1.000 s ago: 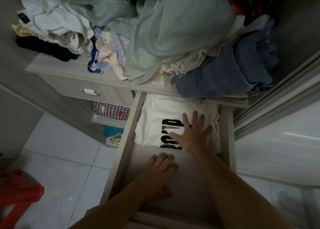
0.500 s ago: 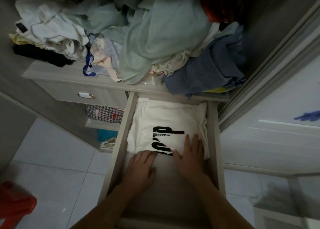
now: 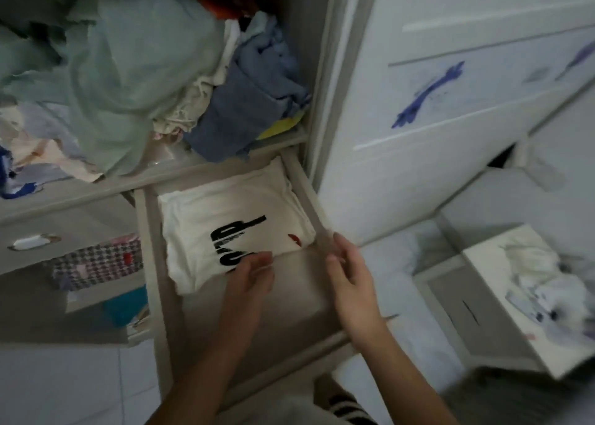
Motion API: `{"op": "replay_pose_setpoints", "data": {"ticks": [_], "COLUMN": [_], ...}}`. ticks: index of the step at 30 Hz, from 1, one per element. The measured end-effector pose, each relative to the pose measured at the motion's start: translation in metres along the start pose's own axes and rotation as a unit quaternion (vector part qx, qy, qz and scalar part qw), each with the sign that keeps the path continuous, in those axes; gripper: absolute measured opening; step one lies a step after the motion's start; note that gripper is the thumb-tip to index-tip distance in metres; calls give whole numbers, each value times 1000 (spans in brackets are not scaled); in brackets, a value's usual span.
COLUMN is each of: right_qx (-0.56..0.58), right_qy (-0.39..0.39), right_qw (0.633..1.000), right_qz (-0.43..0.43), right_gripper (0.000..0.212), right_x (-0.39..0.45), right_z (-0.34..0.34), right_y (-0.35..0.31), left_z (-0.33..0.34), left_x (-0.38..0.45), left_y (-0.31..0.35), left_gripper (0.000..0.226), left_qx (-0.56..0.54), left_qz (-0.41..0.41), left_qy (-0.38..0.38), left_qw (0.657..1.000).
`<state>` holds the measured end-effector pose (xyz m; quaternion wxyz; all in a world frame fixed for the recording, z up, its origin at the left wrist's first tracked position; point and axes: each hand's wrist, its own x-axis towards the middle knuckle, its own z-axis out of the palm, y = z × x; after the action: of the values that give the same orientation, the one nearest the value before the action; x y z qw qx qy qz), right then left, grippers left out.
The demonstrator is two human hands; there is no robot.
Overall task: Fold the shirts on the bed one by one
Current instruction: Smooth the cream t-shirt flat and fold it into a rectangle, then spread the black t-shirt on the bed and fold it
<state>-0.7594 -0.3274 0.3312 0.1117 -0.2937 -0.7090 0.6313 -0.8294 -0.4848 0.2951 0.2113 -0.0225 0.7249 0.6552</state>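
Observation:
A folded white shirt with black lettering (image 3: 225, 225) lies in the back half of an open drawer (image 3: 310, 199). My left hand (image 3: 249, 276) hovers at the shirt's near edge, fingers together and slightly curled, holding nothing. My right hand (image 3: 349, 271) is raised beside the drawer's right wall, fingers loosely apart, apart from the shirt. The front half of the drawer is bare.
A heap of clothes, pale green (image 3: 128, 70) and blue (image 3: 254, 102), sits on the shelf above the drawer. A second drawer with a metal handle (image 3: 32, 241) is at left. A white cabinet (image 3: 450, 102) stands at right, with a white box of cloth (image 3: 531, 279) beside it.
Both hands have lifted off the shirt and pulled back toward me, the right one moving to the drawer's right wall. The view has swung to the right.

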Motion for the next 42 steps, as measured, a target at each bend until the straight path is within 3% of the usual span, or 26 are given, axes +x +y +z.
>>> {"op": "replay_pose_setpoints", "data": {"ticks": [7, 14, 19, 26, 30, 36, 38, 40, 42], "right_qx": [91, 140, 177, 206, 223, 270, 256, 223, 226], "right_qy": [230, 443, 535, 606, 664, 724, 715, 669, 628], "right_qw": [969, 884, 824, 764, 703, 593, 589, 626, 640], "right_qz": [19, 51, 60, 84, 125, 225, 277, 333, 380], "right_gripper": [41, 42, 41, 42, 42, 40, 42, 50, 57], "right_x": [-90, -168, -212, -280, -326, -374, -377, -374, -370], "right_z": [-100, -205, -287, -415, -464, -505, -520, -539, -562], "right_y": [17, 72, 115, 174, 211, 281, 314, 353, 396], "left_z": [105, 249, 355, 496, 561, 663, 708, 756, 812], "left_x": [-42, -105, -160, -249, -299, -357, -376, -394, -407], "left_y": [29, 24, -2, -49, -86, -170, -208, -254, -304], "left_gripper": [22, 17, 18, 27, 23, 32, 37, 38, 49], "left_qx": [13, 36, 88, 161, 234, 382, 418, 454, 495], "left_qz": [70, 70, 69, 85, 88, 121, 118, 124, 187], "left_qy": [-231, -390, -488, -574, -637, -724, -736, -738, -727], "left_qw": [970, 918, 865, 799, 729, 561, 519, 483, 437]}}
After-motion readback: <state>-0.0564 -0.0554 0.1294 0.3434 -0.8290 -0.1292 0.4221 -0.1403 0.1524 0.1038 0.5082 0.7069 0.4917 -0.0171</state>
